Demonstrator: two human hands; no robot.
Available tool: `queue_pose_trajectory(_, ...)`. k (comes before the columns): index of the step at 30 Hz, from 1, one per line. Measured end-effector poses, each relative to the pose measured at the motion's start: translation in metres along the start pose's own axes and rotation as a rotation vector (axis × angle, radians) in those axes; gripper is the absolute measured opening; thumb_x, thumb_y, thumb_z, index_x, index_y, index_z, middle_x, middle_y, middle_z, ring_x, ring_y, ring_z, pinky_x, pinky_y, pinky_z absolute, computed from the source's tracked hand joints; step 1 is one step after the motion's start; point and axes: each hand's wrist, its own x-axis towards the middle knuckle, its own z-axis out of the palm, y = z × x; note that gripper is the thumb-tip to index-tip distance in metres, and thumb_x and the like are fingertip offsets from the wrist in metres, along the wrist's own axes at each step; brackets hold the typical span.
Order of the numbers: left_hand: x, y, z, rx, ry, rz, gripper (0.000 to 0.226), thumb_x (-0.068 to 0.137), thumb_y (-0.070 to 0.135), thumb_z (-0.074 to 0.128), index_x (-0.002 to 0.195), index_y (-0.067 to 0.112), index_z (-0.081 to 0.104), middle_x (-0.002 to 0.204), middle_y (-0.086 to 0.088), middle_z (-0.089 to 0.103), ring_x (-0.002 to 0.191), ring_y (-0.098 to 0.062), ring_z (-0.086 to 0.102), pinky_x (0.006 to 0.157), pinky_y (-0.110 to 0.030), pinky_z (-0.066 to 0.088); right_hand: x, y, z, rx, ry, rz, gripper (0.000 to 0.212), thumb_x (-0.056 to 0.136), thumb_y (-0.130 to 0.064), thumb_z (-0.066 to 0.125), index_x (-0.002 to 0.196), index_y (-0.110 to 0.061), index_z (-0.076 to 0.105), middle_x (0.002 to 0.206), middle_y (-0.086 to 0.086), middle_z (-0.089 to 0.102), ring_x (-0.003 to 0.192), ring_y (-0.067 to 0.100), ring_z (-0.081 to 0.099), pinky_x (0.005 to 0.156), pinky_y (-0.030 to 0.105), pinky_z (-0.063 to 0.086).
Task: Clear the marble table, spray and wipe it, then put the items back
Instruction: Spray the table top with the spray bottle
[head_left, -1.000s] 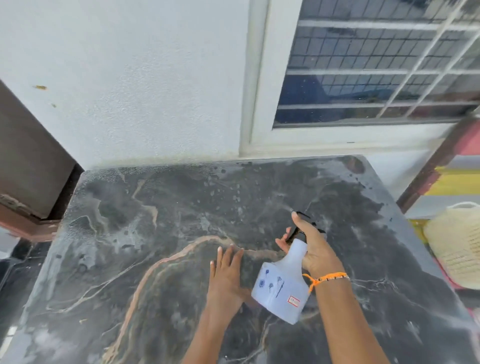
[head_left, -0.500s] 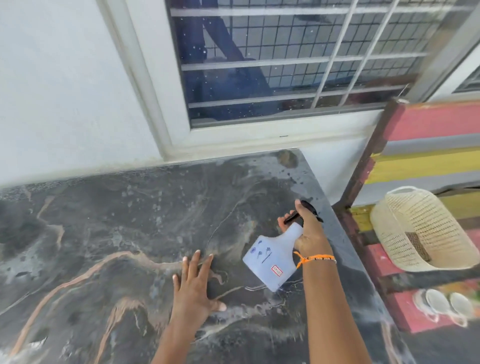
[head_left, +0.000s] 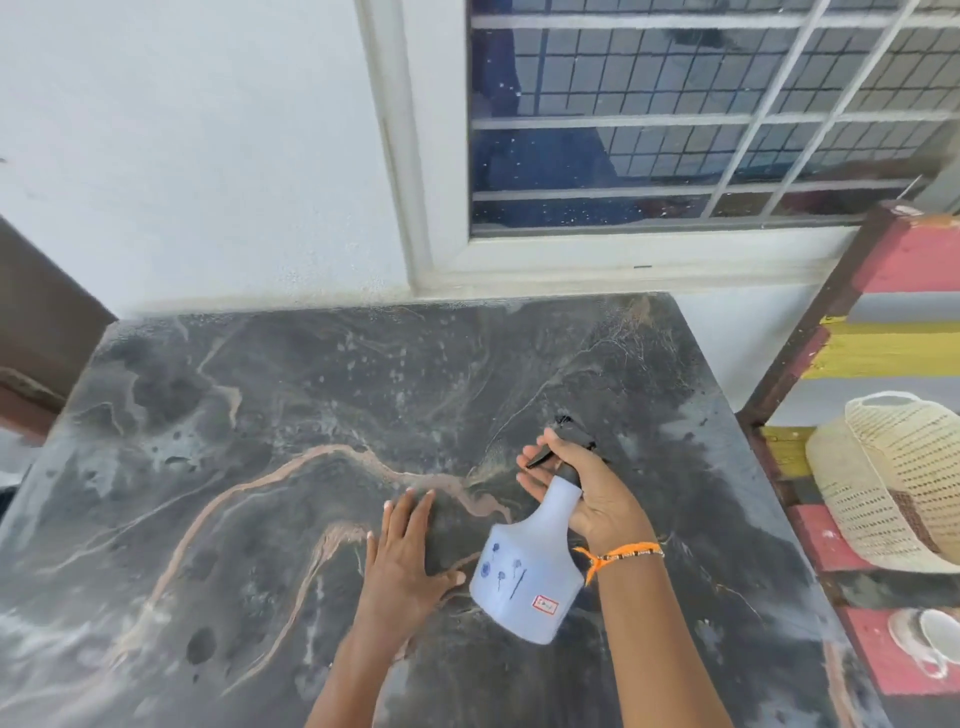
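Panned back left since 0.5 s ago: more of the marble table (head_left: 270, 467) shows, both hands keep their pose.
Right hand (head_left: 597, 499) grips the neck of the pale spray bottle (head_left: 524, 577), fingers curled on the black trigger head, bottle tilted above the right half of the tabletop. Left hand (head_left: 402, 558) lies flat on the marble just left of the bottle, fingers straight and spread. Droplets speckle the far part of the surface. Right of the table: striped bench (head_left: 883, 353) with a woven basket (head_left: 893, 478) and 2 white cups (head_left: 930, 639).
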Motion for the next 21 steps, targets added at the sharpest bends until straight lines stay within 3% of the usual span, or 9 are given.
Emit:
queue_pose_trajectory(8, -0.092, -0.123, -0.072, -0.052, 0.140, -0.335, 0.099, 0.073, 0.034, 0.073, 0.146, 0.029, 0.007, 0.157, -0.001, -0.007, 0.145, -0.024, -0.008, 0.115, -0.051, 0.000, -0.043, 0.150, 0.111, -0.344, -0.265, 0.178, 0.035, 0.075, -0.042, 0.067, 0.074, -0.008, 0.063, 0.074, 0.012, 0.062, 0.082, 0.025, 0.064, 0.063, 0.040, 0.058)
queue_pose_trajectory(15, -0.184, -0.223, -0.102, -0.073, 0.255, -0.591, 0.098, 0.073, 0.035, 0.072, 0.147, 0.021, 0.009, 0.157, -0.005, -0.003, 0.145, -0.026, -0.003, 0.115, -0.052, 0.007, -0.084, 0.275, 0.186, -0.703, -0.478, 0.289, 0.037, 0.067, -0.048, 0.070, 0.072, -0.012, 0.068, 0.073, 0.010, 0.066, 0.081, 0.021, 0.066, 0.062, 0.039, 0.058)
queue_pose_trajectory(18, -0.210, -0.248, -0.105, -0.096, 0.271, -0.601, 0.097, 0.075, 0.033, 0.072, 0.147, 0.020, 0.008, 0.157, -0.002, -0.006, 0.145, -0.024, -0.004, 0.116, -0.053, 0.008, -0.096, 0.314, 0.209, -0.788, -0.490, 0.307, 0.034, 0.075, -0.045, 0.067, 0.068, -0.012, 0.066, 0.066, 0.007, 0.065, 0.071, 0.017, 0.066, 0.057, 0.034, 0.057)
queue_pose_trajectory(21, -0.222, -0.261, -0.104, -0.102, 0.298, -0.549, 0.095, 0.075, 0.029, 0.071, 0.146, 0.020, 0.009, 0.157, -0.001, -0.004, 0.145, -0.025, -0.006, 0.115, -0.053, 0.005, -0.104, 0.342, 0.223, -0.782, -0.369, 0.307, 0.034, 0.082, -0.038, 0.066, 0.065, -0.010, 0.058, 0.055, 0.004, 0.057, 0.052, 0.015, 0.058, 0.050, 0.027, 0.054)
